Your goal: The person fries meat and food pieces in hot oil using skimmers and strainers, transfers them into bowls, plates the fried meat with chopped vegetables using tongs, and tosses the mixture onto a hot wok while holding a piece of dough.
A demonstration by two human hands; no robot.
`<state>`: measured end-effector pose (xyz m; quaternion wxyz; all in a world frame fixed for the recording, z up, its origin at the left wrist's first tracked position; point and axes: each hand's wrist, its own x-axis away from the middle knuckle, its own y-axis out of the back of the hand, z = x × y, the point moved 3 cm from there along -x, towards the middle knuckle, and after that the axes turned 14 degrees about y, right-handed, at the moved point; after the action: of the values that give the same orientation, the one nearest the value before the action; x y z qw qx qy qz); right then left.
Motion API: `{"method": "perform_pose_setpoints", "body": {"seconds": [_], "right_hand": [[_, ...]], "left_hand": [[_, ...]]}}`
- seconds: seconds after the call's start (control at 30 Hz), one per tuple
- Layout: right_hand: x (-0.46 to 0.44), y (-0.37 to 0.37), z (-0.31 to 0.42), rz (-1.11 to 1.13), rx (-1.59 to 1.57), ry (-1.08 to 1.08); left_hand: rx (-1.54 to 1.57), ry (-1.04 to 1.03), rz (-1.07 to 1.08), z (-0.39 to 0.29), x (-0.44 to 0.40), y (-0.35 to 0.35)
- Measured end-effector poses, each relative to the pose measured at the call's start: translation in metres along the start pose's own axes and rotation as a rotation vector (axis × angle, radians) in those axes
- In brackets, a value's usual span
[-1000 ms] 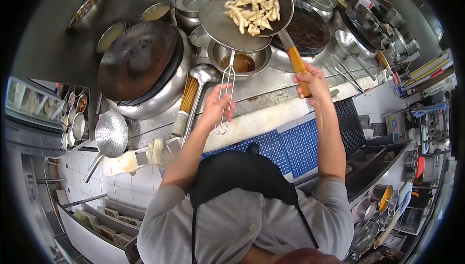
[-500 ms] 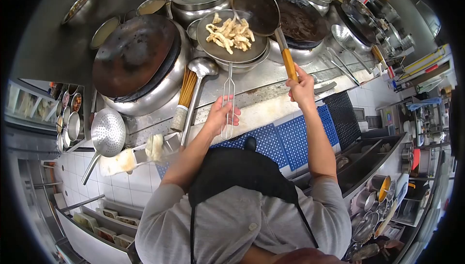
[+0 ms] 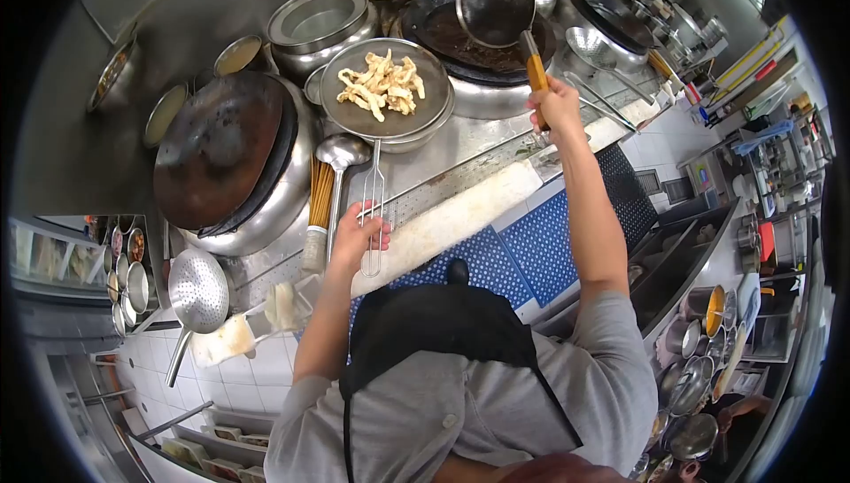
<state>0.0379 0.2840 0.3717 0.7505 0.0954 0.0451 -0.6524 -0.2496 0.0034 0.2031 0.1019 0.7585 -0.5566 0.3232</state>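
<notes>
My left hand (image 3: 361,237) is closed around the wire handle of a flat mesh strainer (image 3: 341,111). Pale, battered fried strips (image 3: 382,85) lie heaped on the mesh, which rests over a metal bowl (image 3: 409,140). With my right hand (image 3: 558,109) I grip the wooden handle of a deeper, dark mesh skimmer (image 3: 498,3). Its basket is tilted above a wok of dark oil (image 3: 434,27) and looks free of food. A steel ladle (image 3: 343,151) lies just left of the strainer, beside a bamboo brush (image 3: 320,204).
An upturned dark wok (image 3: 221,151) covers the left burner. A perforated ladle (image 3: 197,288) juts over the counter's front edge. Lidded pots (image 3: 319,18) line the back. Another perforated ladle (image 3: 591,47) lies to the right. Blue mats (image 3: 540,244) cover the floor.
My right hand has swung the skimmer right, away from the strainer and over the oil wok. The fried strips stay on the strainer, still held by my left hand. The view has shifted.
</notes>
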Motion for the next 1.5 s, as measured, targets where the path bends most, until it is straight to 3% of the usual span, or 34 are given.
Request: {"method": "perform_pose_setpoints", "body": {"seconds": [0.13, 0.23, 0.27, 0.57, 0.67, 0.8, 0.93, 1.0, 1.03, 1.13, 1.23, 1.37, 1.5], "right_hand": [[-0.044, -0.001, -0.009, -0.093, 0.301, 0.001], [-0.064, -0.014, -0.024, -0.141, 0.268, -0.077], [-0.078, -0.016, -0.039, -0.051, 0.19, -0.129], [-0.091, -0.033, -0.068, 0.072, -0.565, -0.585], [-0.081, -0.023, -0.069, 0.12, -0.767, -0.641], [-0.07, -0.021, -0.079, 0.092, -0.949, -0.648], [-0.043, -0.037, -0.067, 0.073, -0.999, -0.541], [-0.028, -0.033, -0.077, 0.183, -1.085, -0.466], [-0.009, -0.028, -0.067, 0.116, -1.082, -0.453], [0.059, -0.002, -0.055, 0.035, -0.873, -0.328], [0.141, 0.027, -0.088, -0.167, -0.725, -0.34], [0.277, 0.075, -0.129, -0.652, -0.567, -0.464], [0.423, 0.108, -0.109, -1.125, -0.501, -0.477]], "left_hand": [[-0.124, -0.076, -0.092, 0.002, 0.002, 0.004], [-0.226, -0.171, -0.175, 0.005, 0.001, 0.004], [-0.249, -0.19, -0.183, 0.006, 0.004, 0.003], [-0.67, -0.282, -0.514, -0.019, 0.047, -0.023], [-0.957, -0.702, -0.787, -0.026, 0.048, -0.028], [-0.783, -0.809, -0.775, -0.064, 0.057, -0.066], [-0.706, -0.884, -0.611, -0.084, 0.045, -0.111], [-0.782, -0.87, -0.461, -0.086, 0.037, -0.132], [-0.824, -0.864, -0.378, -0.086, 0.033, -0.143], [-0.833, -0.852, -0.095, -0.077, 0.025, -0.166], [-0.8, -0.822, 0.26, -0.062, 0.018, -0.173], [-0.859, -0.676, 0.558, -0.04, 0.018, -0.184], [-0.942, -0.62, 0.813, -0.018, 0.033, -0.209]]}}
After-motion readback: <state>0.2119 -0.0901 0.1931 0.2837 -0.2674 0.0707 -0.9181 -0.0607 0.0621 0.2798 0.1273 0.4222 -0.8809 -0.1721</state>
